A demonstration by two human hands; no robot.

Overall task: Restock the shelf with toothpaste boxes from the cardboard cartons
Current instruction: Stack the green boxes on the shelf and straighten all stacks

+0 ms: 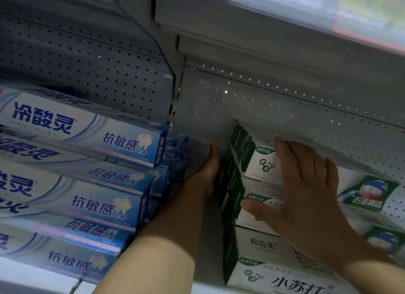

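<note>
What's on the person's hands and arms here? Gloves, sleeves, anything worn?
Nothing worn that shows. Left hand and right hand are bare: no gloves, no rings visible. Both forearms are bare as far as the frame edge: no sleeve, watch or wristband in view.

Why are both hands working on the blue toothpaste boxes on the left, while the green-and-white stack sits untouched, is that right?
Not quite. The head view shows both hands on the green-and-white stack: the right hand spread over its front, the left hand against its side. The blue boxes sit untouched.
</note>
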